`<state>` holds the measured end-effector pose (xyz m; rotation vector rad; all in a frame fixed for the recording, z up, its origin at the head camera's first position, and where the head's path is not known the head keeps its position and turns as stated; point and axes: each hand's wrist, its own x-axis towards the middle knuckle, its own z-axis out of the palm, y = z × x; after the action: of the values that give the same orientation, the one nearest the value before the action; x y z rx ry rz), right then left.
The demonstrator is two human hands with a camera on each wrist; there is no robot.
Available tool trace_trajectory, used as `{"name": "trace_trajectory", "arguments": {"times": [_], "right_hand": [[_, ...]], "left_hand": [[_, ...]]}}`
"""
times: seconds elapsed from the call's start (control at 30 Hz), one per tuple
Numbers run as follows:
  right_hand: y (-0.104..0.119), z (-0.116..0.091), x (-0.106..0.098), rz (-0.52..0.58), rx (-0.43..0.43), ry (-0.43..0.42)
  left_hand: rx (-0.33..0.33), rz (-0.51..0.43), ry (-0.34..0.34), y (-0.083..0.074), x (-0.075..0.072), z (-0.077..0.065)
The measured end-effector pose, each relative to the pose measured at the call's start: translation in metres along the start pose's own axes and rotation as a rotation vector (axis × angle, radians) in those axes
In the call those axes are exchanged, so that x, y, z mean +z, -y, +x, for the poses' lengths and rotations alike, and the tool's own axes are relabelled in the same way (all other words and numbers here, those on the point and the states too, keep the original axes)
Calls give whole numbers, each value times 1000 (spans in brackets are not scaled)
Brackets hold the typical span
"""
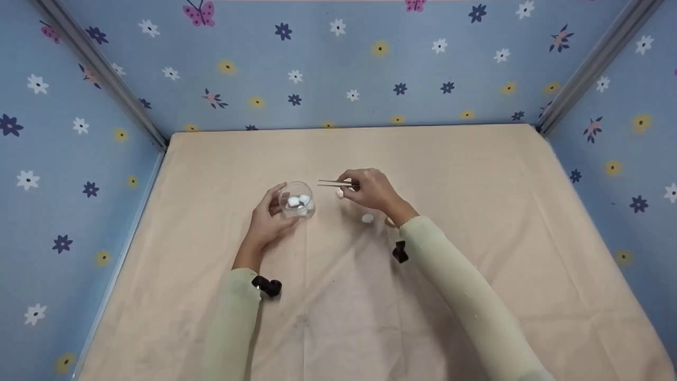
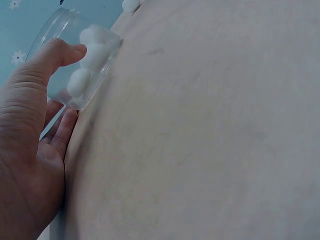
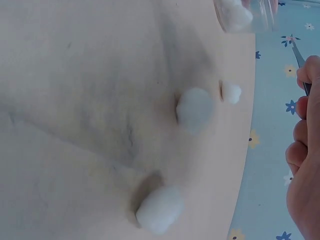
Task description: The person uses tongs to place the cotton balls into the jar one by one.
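Note:
My left hand [image 1: 270, 222] grips a clear round jar [image 1: 296, 189] on the cloth, its thumb pressed along the side in the left wrist view. Inside it lie several white cotton balls [image 2: 79, 82], and its top has no lid. To the right of the jar, my right hand [image 1: 374, 189] holds metal tweezers [image 1: 332, 181] between thumb and fingers. Their tips point left towards the jar, apart, with nothing between them. Three loose cotton balls [image 3: 195, 111] lie on the cloth below the right hand; in the head view one is partly hidden by the wrist.
A beige cloth [image 1: 338, 328] with creases covers the table. Blue flowered panels [image 1: 338, 58] stand at the back and both sides, joined by grey corner posts [image 1: 592, 63]. Small black cameras [image 1: 267, 286] sit on both sleeved wrists.

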<state>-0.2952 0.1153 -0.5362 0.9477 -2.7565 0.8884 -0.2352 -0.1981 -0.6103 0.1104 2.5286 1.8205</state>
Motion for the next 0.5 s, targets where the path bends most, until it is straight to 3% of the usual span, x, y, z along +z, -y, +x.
{"name": "trace_trajectory", "arguments": {"times": [0.5], "right_hand": [[-28,-15,-1,2,113,17]], "left_hand": [[-15,-35,-1,1,0,1]]}}
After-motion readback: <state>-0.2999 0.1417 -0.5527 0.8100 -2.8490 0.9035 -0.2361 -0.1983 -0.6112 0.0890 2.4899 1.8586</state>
